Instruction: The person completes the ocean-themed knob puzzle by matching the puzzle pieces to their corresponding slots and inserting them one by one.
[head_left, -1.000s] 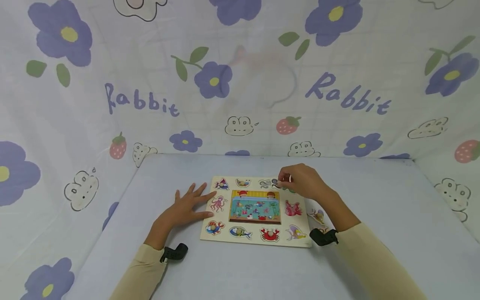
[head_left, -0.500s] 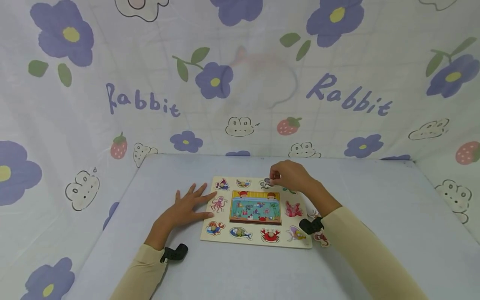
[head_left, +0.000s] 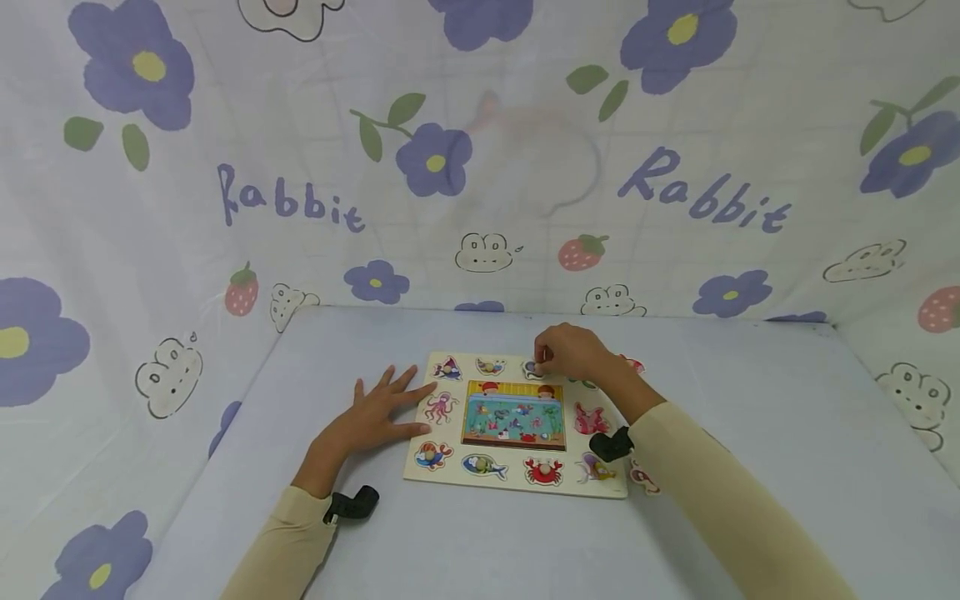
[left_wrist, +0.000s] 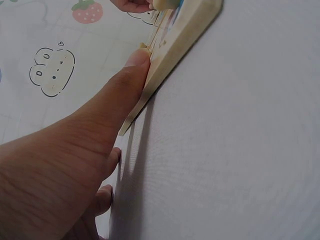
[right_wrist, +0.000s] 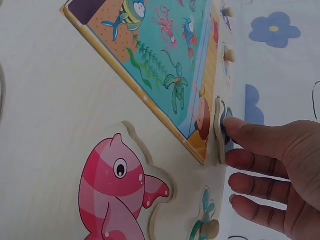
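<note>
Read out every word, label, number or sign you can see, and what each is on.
"Rabbit": purple print, left side of the backdrop cloth.
"Rabbit": purple print again, right side of the same cloth.
Puzzle board: no readable text; any tiny marks are too small to make out.

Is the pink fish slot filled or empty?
Empty: the pink fish slot shows its recessed wall in the right wrist view; no knob shows.
</note>
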